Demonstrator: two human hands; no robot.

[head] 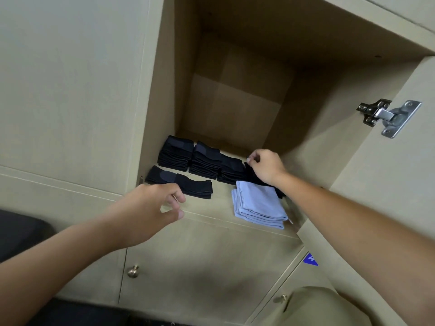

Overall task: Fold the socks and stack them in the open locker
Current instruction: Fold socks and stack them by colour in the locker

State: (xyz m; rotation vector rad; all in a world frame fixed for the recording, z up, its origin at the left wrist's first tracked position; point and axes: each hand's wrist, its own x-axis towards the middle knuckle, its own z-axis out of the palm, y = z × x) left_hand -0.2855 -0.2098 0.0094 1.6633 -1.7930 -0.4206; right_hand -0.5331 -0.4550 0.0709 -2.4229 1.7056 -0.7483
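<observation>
Black folded socks stood in three stacks (204, 161) at the centre of the frame, on the floor of the open locker (221, 198). One black pair (181, 184) lay flat ahead of them. The right hand (264, 167) pinched a black sock (254, 176), mostly hidden beneath the palm. A light blue folded stack (259, 204) lay just beside the right forearm. The left hand (150, 208) hovered at lower left, fingers loosely spread, holding nothing. The door hinge (388, 116) showed at right.
</observation>
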